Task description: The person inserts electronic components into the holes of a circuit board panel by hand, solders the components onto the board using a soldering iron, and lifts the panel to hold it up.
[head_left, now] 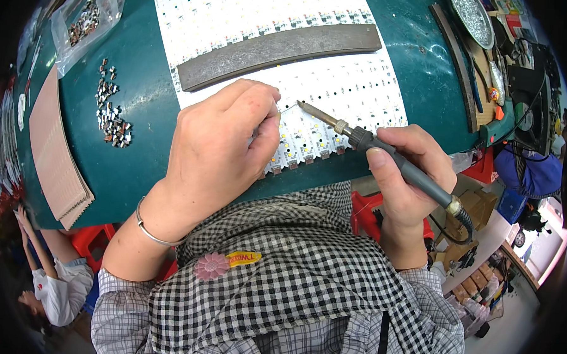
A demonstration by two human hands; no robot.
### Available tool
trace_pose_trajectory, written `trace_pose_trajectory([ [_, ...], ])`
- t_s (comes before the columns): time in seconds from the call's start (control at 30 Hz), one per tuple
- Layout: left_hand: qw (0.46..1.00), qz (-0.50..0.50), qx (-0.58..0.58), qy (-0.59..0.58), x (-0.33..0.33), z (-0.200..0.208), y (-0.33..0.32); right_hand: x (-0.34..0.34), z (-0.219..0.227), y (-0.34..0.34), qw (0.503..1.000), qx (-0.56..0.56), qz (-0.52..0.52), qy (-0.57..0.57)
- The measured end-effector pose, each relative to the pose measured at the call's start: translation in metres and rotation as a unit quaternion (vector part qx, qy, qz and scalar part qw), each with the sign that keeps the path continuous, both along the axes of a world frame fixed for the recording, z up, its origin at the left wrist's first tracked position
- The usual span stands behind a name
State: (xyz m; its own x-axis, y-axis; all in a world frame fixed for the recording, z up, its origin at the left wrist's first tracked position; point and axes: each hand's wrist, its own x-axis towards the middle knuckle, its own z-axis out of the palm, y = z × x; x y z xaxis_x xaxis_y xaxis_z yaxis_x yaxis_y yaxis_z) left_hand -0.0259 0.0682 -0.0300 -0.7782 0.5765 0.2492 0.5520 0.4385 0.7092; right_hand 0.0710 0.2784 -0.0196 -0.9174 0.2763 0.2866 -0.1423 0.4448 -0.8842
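My right hand [416,176] grips a soldering iron [395,160] by its grey handle, its tip pointing up and left over a white circuit board panel [356,95]. My left hand [225,133] is closed in a pinch just left of the tip. A thin strand of solder wire [288,107] runs from its fingers to the iron's tip. Whether the tip touches the board I cannot tell. Small yellow and dark parts dot the panel, with brown connectors [308,159] along its near edge. Across the panel, beyond my hands, lies a long dark bar [276,53].
On the green table [144,38], a heap of small connectors [112,125] lies left of the panel. Nearby are a plastic bag of parts [91,17] and a stack of pinkish boards [54,148]. A metal dish [472,19] and another dark strip [456,64] sit right. Another person [63,291] is lower left.
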Motion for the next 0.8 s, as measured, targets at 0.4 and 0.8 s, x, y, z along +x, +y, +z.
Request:
trace_pose_trajectory([
  [0.4,1.0,-0.007,-0.016,0.012,-0.002,-0.002,0.003,-0.002,0.011,-0.001,0.998,0.048,0.026,-0.03],
  [0.8,0.999,0.028,0.029,0.028,0.001,0.008,-0.02,-0.061,0.004,0.084,0.93,0.075,-0.302,0.195],
])
